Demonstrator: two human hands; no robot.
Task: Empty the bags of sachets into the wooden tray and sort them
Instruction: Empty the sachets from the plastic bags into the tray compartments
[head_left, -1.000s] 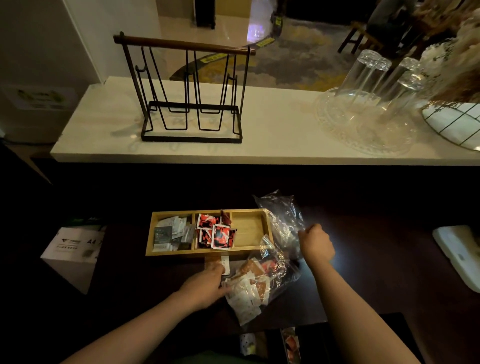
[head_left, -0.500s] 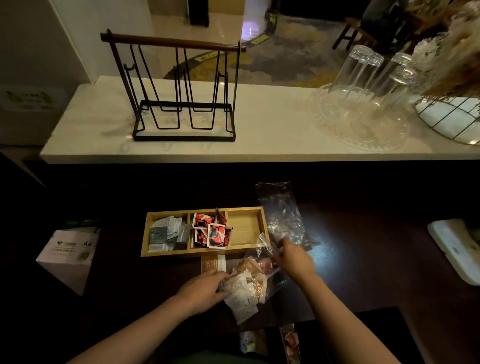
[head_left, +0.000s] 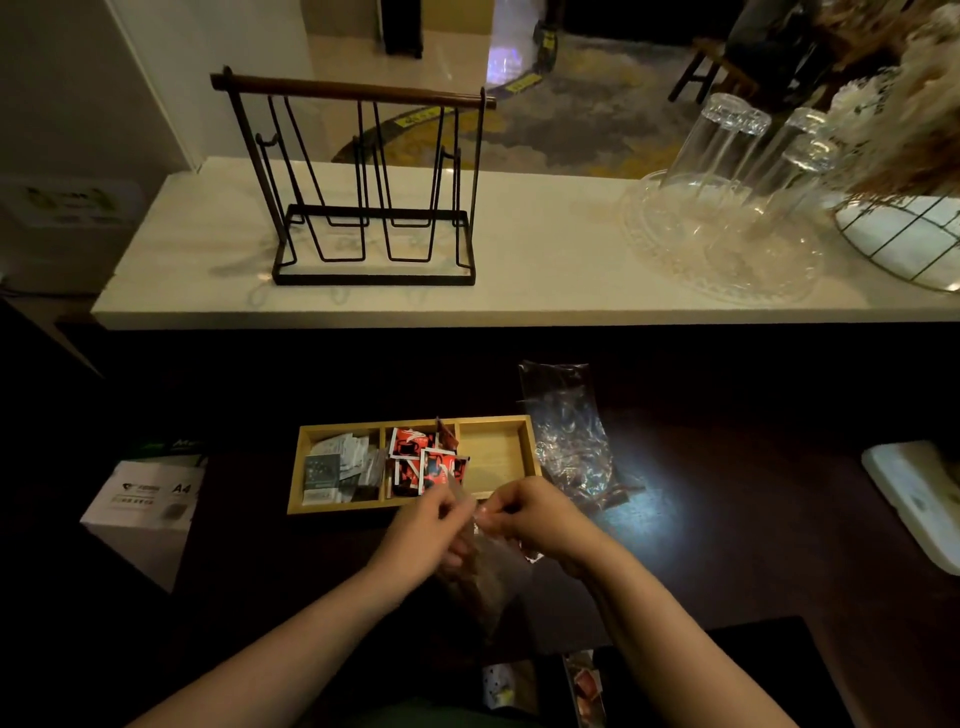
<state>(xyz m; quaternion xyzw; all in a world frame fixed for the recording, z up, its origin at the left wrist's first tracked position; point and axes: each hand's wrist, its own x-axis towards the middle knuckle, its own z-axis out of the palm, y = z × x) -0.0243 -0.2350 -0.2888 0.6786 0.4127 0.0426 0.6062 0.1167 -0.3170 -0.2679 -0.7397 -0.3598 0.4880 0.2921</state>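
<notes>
A wooden tray with three compartments lies on the dark table. Its left compartment holds white and grey sachets, the middle one red and black sachets, and the right one is bare wood. My left hand and my right hand both pinch the top edge of a clear plastic bag of sachets, held upright just in front of the tray. The bag's contents look brownish and blurred. An empty clear bag lies to the right of the tray.
A white A4 paper box stands at the left, a white object at the right edge. On the marble counter behind are a black wire rack, a glass tray with upturned glasses and a wire basket.
Both hands came together and lifted the bag of sachets upright off the table. The spilled sachets that lay at its mouth are no longer seen on the table.
</notes>
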